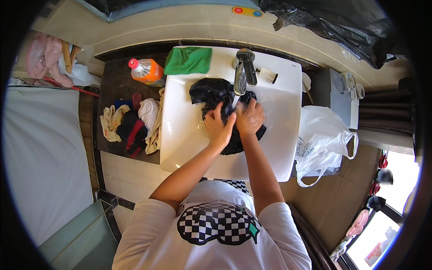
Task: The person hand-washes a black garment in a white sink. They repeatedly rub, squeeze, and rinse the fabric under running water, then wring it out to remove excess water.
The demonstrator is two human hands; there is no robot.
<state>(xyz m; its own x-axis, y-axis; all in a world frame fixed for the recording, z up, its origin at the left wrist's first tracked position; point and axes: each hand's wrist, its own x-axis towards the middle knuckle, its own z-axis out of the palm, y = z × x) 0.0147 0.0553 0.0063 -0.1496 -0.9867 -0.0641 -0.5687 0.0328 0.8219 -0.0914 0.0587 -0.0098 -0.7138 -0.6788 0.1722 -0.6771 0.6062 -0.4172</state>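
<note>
In the white washbasin (182,135) lies a wet black cloth (211,91), bunched up beneath the chrome faucet (240,79). Water runs from the spout onto the cloth, between my hands. My left hand (220,125) presses on the cloth with its fingers spread and its thumb towards the stream. Close beside it, my right hand (250,116) rests on the cloth, wet and with some foam on its back; its fingertips are partly hidden, so I cannot tell whether they grip fabric. A folded green cloth (189,60) lies on the basin's back left corner.
An orange-labelled bottle (148,71) and a heap of garments (130,125) are on the dark counter at the left. A white plastic bag (320,138) stands right of the basin, near a grey box (332,98). A small white plug-like piece (267,75) lies by the faucet.
</note>
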